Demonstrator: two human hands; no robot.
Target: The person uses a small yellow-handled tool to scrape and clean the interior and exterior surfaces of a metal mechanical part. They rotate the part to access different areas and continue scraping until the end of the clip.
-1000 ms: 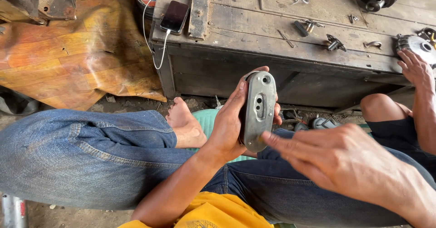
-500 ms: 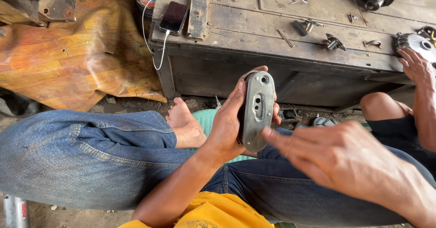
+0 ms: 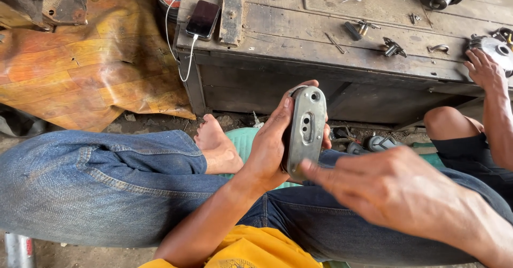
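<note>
- Grey metal cover plate [image 3: 304,131], one only, is held upright over the lap in the closed left hand [image 3: 270,150].
- Its lower edge is touched by the right hand [image 3: 398,193], forefinger extended; nothing is gripped there.
- No fitting is seen done yet.
- One phone [image 3: 202,19] is seen on the wooden bench [image 3: 299,27].

The person wears blue denim jeans [image 3: 107,188], faded pale along the thighs and knees, with raised double-stitched seams running down the leg. A bright yellow shirt [image 3: 251,249] shows at the bottom edge of the view, bunched in soft folds with a trace of dark print near the hem. Both forearms are bare with no sleeves, the left hand [image 3: 272,145] and right hand [image 3: 395,193] carry no gloves, rings or watch, and one foot [image 3: 216,148] is bare.
</note>
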